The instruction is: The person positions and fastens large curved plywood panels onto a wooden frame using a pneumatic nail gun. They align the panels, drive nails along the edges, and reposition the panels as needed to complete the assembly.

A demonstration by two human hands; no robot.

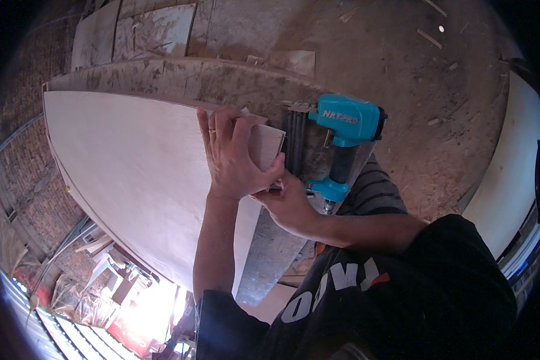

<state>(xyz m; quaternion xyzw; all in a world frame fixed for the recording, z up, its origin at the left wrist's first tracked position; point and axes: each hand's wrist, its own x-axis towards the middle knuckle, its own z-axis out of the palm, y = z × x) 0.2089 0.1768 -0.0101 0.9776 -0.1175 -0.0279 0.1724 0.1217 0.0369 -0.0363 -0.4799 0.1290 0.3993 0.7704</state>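
Observation:
A small, pale wooden block (265, 146) sits at the right end of a large pale wooden panel (126, 150). My left hand (229, 156) spans the block, its fingers bent over the far edge and its thumb at the near right corner. Close to that thumb, my right hand (289, 207) has its fingers closed at the block's near edge; its fingertips are partly hidden. To the right of the block, a teal and black nail gun (348, 123) lies on its side on the worn bench (240, 81), touched by neither hand.
Beyond the bench is a dusty floor (402, 66) with wood scraps (429, 38). A curved pale sheet (510, 150) stands at the far right. Boards (156, 30) lie at the upper left. A brick wall (18, 162) runs along the left, and clutter lies at the lower left.

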